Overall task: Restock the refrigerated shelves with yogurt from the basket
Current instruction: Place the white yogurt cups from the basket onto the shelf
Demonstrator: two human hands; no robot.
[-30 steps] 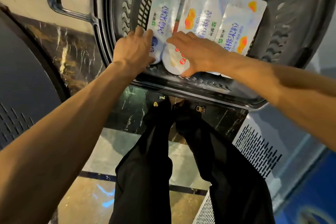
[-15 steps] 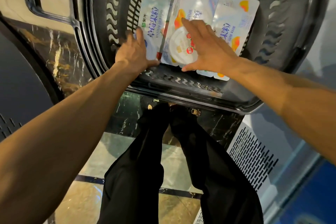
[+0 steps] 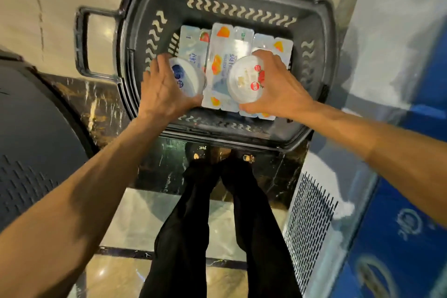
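Observation:
A dark plastic basket (image 3: 321,60) stands on the floor in front of my feet. Flat white yogurt multipacks (image 3: 225,51) with fruit pictures lie side by side on its bottom. My left hand (image 3: 162,87) grips a round white yogurt cup with a blue label (image 3: 191,77), lifted above the packs. My right hand (image 3: 278,87) grips a second round yogurt cup with red strawberry marks (image 3: 246,77), its lid facing me. Both cups are tilted and held over the basket's near half.
The basket's loop handle (image 3: 82,43) sticks out to the left. A dark cabinet with vent slots (image 3: 29,152) stands at left. A white vented refrigerator base (image 3: 312,220) and a blue panel (image 3: 399,225) stand at right. My legs in black trousers (image 3: 217,225) are below.
Both hands have closed round a yogurt cup each and raised them off the packs. The view has pulled back, showing the whole basket.

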